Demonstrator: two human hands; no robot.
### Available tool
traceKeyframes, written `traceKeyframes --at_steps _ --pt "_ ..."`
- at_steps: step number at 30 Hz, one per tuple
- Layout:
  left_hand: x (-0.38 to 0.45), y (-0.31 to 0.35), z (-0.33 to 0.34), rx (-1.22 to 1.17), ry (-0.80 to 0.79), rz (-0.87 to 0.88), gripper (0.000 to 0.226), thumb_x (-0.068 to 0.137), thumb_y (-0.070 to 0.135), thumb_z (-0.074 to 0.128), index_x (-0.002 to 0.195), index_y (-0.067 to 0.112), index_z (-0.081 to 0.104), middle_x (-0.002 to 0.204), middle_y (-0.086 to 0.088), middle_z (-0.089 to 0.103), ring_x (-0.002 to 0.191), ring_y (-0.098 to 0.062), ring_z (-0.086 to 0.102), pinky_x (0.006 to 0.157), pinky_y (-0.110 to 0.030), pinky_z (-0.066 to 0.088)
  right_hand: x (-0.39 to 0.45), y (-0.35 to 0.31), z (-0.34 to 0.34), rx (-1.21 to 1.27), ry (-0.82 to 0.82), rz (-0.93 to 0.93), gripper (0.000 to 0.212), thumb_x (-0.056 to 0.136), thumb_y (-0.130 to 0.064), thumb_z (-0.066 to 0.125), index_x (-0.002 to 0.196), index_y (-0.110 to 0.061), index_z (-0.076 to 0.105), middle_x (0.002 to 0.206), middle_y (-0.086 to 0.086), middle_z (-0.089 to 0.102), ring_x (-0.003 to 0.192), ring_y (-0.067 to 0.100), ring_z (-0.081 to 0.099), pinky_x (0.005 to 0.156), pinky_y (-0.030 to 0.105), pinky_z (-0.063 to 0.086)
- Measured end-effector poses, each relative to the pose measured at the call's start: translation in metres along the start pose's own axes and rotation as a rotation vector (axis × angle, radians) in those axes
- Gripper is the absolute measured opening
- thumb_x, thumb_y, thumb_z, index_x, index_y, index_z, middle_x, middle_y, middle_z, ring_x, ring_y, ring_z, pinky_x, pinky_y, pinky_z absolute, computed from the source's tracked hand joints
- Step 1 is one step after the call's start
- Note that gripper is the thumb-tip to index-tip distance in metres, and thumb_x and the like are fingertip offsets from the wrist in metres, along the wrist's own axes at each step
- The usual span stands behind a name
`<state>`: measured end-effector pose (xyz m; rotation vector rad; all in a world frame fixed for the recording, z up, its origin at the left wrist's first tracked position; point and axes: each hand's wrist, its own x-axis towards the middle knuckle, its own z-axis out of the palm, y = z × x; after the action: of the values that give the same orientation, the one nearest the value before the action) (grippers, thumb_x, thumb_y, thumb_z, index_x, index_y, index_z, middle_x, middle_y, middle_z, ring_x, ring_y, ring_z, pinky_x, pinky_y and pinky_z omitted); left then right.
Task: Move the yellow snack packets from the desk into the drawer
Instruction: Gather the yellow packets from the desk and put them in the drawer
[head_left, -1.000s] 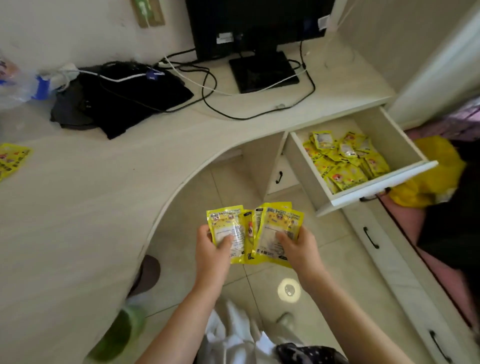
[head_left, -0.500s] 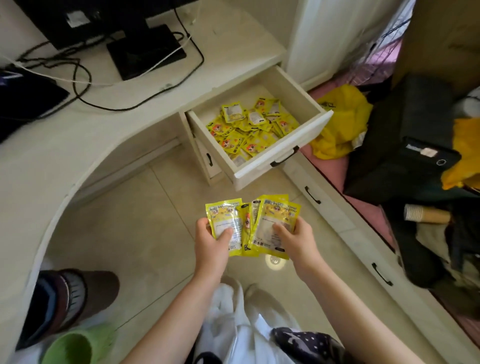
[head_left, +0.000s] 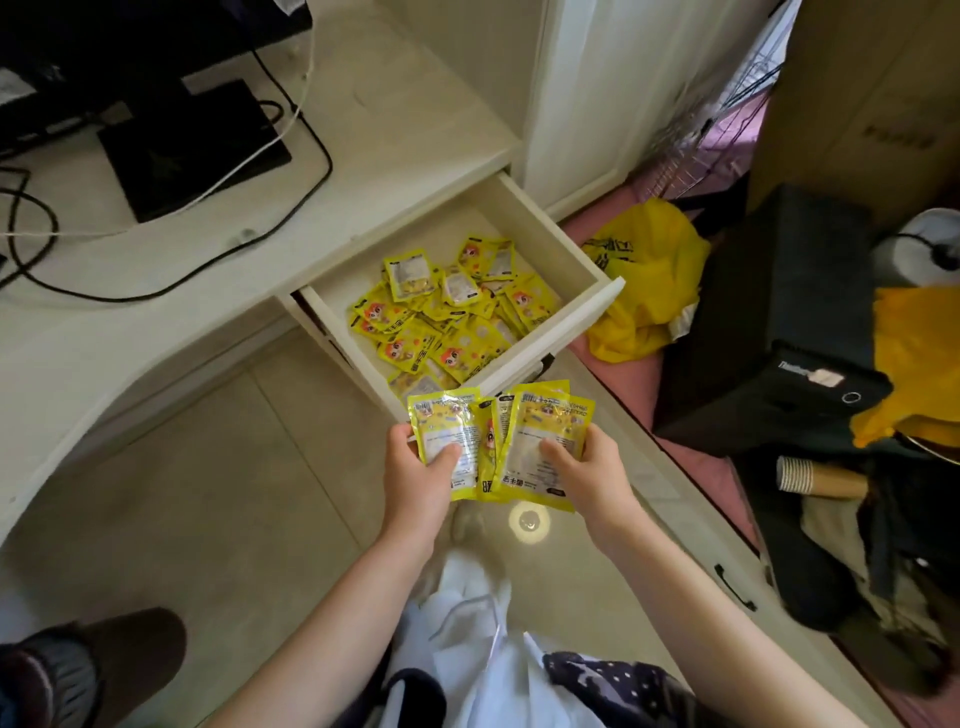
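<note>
Both grips, left hand (head_left: 415, 470) and right hand (head_left: 587, 475), pinch fanned snack packets (head_left: 501, 441) beside the drawer (head_left: 550, 332).

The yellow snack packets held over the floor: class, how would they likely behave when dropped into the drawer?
The packets look thin and glossy, so probably light and slippery. Fanned between both hands, they would likely slide apart, landing flat without rolling.

held packets (head_left: 498, 441): yellow, white panel, cartoon print | packets in drawer (head_left: 447, 317): yellow, orange-haired cartoon faces | drawer (head_left: 550, 228): cream white | desk (head_left: 405, 130): pale woodgrain | monitor base (head_left: 192, 150): black | plastic bag (head_left: 649, 275): yellow | floor (head_left: 208, 493): beige tile
</note>
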<state>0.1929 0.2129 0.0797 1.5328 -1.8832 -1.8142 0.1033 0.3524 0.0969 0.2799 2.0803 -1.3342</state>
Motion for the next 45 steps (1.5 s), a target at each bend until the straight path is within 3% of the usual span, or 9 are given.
traceKeyframes --at_steps 7,12,15,20,24,31,36,41,45 --pt "0.054 0.041 0.028 0.009 0.031 -0.014 0.033 0.085 0.017 0.068 0.108 0.024 0.045 0.103 0.000 0.063 0.091 -0.018 0.062 0.080 -0.035 0.051 0.063 -0.051 -0.005 -0.024 -0.049 -0.020 0.018 0.092 -0.010 0.057 0.110 -0.015 0.058 0.109 0.006 0.068 0.097 0.023 0.067 0.077 0.034 0.054" --pt "0.084 0.062 0.052 -0.003 0.112 -0.062 0.037 0.083 0.016 0.069 0.114 0.016 0.047 0.106 -0.005 0.065 0.093 -0.025 0.064 0.084 -0.038 0.052 0.113 -0.080 -0.009 -0.134 -0.111 -0.051 0.022 0.091 -0.011 0.059 0.112 -0.014 0.060 0.113 0.007 0.068 0.102 0.024 0.066 0.090 0.045 0.054" --pt "0.100 0.071 0.068 -0.018 0.170 -0.110 0.048 0.083 0.021 0.069 0.124 0.016 0.045 0.116 -0.006 0.061 0.101 -0.026 0.062 0.091 -0.043 0.051 0.145 -0.092 -0.012 -0.184 -0.180 -0.046 0.026 0.089 -0.019 0.061 0.115 -0.014 0.059 0.112 0.006 0.068 0.101 0.024 0.066 0.088 0.049 0.055" --pt "0.119 0.084 0.103 -0.107 0.302 -0.201 0.050 0.082 0.026 0.071 0.124 0.020 0.045 0.120 -0.004 0.060 0.106 -0.025 0.060 0.096 -0.047 0.049 0.198 -0.120 -0.020 -0.308 -0.289 -0.059 0.027 0.090 -0.021 0.060 0.115 -0.013 0.057 0.111 0.008 0.067 0.102 0.026 0.064 0.090 0.049 0.053" --pt "0.140 0.091 0.129 -0.202 0.393 -0.292 0.046 0.081 0.024 0.073 0.120 0.020 0.048 0.117 -0.003 0.062 0.102 -0.023 0.062 0.092 -0.042 0.050 0.237 -0.143 -0.021 -0.363 -0.389 -0.086 0.022 0.093 -0.013 0.055 0.115 -0.012 0.058 0.106 0.003 0.066 0.098 0.022 0.064 0.085 0.039 0.054" --pt "0.204 0.101 0.146 -0.189 0.449 -0.333 0.054 0.084 0.025 0.070 0.130 0.018 0.044 0.121 -0.002 0.059 0.102 -0.022 0.060 0.084 -0.037 0.047 0.309 -0.164 0.011 -0.437 -0.437 -0.019 0.016 0.091 -0.013 0.058 0.103 -0.024 0.059 0.108 0.005 0.068 0.102 0.026 0.065 0.089 0.048 0.055" --pt "0.267 0.106 0.140 -0.170 0.473 -0.368 0.052 0.086 0.021 0.069 0.130 0.016 0.043 0.118 0.000 0.059 0.096 -0.019 0.057 0.076 -0.031 0.041 0.359 -0.175 0.057 -0.456 -0.459 0.033 0.017 0.089 -0.010 0.062 0.104 -0.019 0.062 0.111 0.009 0.069 0.103 0.028 0.066 0.090 0.048 0.054" --pt "0.329 0.105 0.132 -0.129 0.487 -0.351 0.060 0.087 0.020 0.068 0.138 0.014 0.038 0.135 -0.006 0.051 0.108 -0.019 0.052 0.086 -0.029 0.040 0.403 -0.185 0.100 -0.542 -0.438 -0.001 0.021 0.088 -0.016 0.063 0.109 -0.015 0.066 0.110 0.011 0.069 0.102 0.029 0.065 0.092 0.043 0.053" --pt "0.367 0.106 0.127 -0.117 0.493 -0.329 0.057 0.088 0.020 0.067 0.138 0.012 0.042 0.129 -0.003 0.055 0.116 -0.022 0.054 0.091 -0.029 0.039 0.435 -0.188 0.121 -0.506 -0.402 0.039 0.014 0.088 -0.020 0.062 0.102 -0.017 0.066 0.105 0.015 0.070 0.098 0.033 0.067 0.090 0.050 0.054"
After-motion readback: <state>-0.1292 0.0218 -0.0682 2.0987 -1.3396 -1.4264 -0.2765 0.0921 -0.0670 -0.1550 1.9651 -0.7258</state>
